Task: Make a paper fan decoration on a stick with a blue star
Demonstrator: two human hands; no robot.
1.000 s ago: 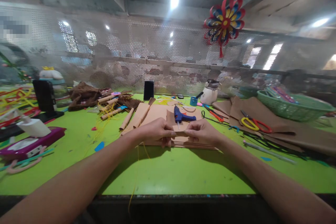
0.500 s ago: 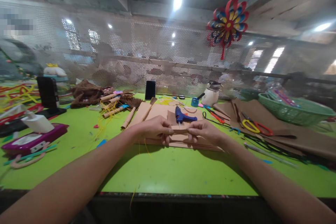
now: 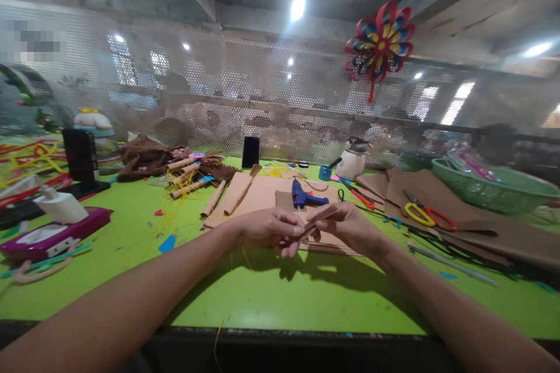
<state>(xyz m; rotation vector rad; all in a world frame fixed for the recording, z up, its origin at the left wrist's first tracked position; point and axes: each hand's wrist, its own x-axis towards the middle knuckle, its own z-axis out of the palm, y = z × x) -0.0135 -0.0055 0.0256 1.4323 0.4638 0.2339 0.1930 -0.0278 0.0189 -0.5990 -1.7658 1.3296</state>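
Between both hands is a small folded strip of brown paper (image 3: 322, 217), tilted up toward the right. My left hand (image 3: 275, 228) pinches its lower left end between thumb and fingers. My right hand (image 3: 345, 226) grips it farther up, thumb on the near face; some fingers are hidden behind it. Just beyond the hands lies a blue glue gun (image 3: 310, 196) on a small darker piece of paper. Underneath are stacked tan paper sheets (image 3: 262, 193), and a rolled paper stick with a fringed end (image 3: 243, 191) rests on them at the left.
Scissors (image 3: 431, 218) lie on brown paper (image 3: 472, 215) at the right, before a green basket (image 3: 516, 183). Paper rolls (image 3: 188, 187) with yellow strands are at the left. A phone (image 3: 251, 152) stands at the back. A purple power strip (image 3: 61, 236) lies far left.
The paper strip has turned from level to slanting up at the right. Both hands have come slightly nearer to me, and the right hand has risen along the strip.
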